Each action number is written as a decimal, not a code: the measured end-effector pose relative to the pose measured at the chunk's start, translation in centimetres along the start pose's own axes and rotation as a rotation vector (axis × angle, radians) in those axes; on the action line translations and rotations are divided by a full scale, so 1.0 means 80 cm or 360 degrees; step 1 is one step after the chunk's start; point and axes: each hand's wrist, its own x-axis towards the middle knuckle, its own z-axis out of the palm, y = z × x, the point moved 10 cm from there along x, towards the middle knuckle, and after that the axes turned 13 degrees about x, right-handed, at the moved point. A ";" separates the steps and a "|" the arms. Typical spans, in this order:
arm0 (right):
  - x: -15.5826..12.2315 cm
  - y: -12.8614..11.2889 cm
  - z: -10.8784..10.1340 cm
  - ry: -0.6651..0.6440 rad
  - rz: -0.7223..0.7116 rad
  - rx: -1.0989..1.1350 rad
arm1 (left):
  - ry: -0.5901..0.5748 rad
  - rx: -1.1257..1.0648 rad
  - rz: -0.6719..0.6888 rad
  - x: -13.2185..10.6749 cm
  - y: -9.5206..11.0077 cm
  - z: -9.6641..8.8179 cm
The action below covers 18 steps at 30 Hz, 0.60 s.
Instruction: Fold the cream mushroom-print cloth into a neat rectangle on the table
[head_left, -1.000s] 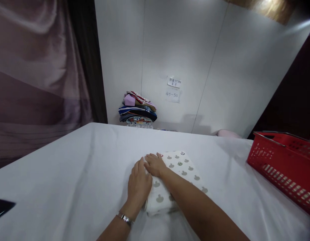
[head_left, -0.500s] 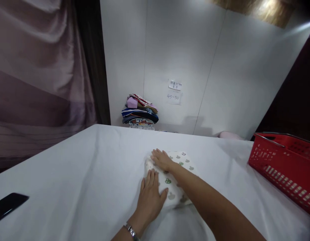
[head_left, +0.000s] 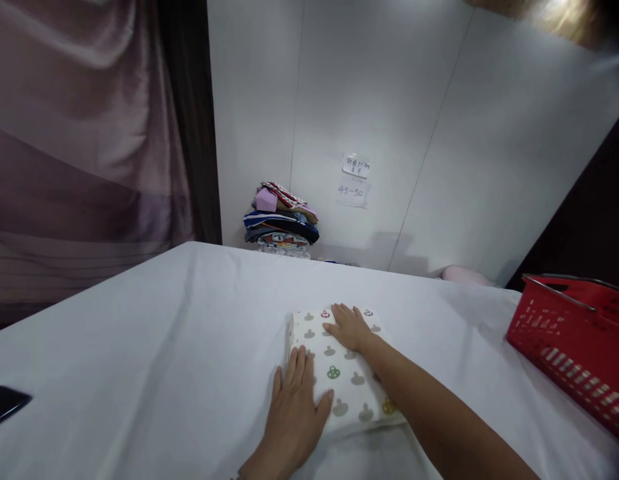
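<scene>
A folded white cloth (head_left: 334,353) printed with grey, green, red and yellow mushrooms lies flat on the white-covered table (head_left: 219,320). My left hand (head_left: 297,407) rests on its near left edge, fingers stretched out and the thumb apart. Toward the far side of the cloth, my right hand (head_left: 350,328) lies palm down with its fingers spread. Neither hand grips the fabric. Part of the cloth's right side is hidden under my right forearm.
To the right stands a red plastic basket (head_left: 574,340) with a metal handle. A black phone-like object (head_left: 7,405) lies at the left. Beyond the table's far edge is a stack of folded clothes (head_left: 282,220) against the wall, near paper notes (head_left: 353,190).
My right hand has slid rightward across the cloth from its far left corner, uncovering more of the printed top. My left hand stays at the left edge. The view has shifted slightly.
</scene>
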 end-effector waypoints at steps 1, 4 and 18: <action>0.000 0.000 0.001 -0.0009 -0.0004 -0.0005 | -0.0058 0.0014 -0.0012 0.003 0.001 -0.003; -0.003 -0.003 0.000 0.0007 -0.0015 -0.0030 | -0.0041 0.0070 0.0009 0.030 0.015 -0.032; -0.020 0.066 -0.028 0.0043 0.0336 0.0019 | 0.0127 0.0270 -0.0102 0.130 -0.015 -0.018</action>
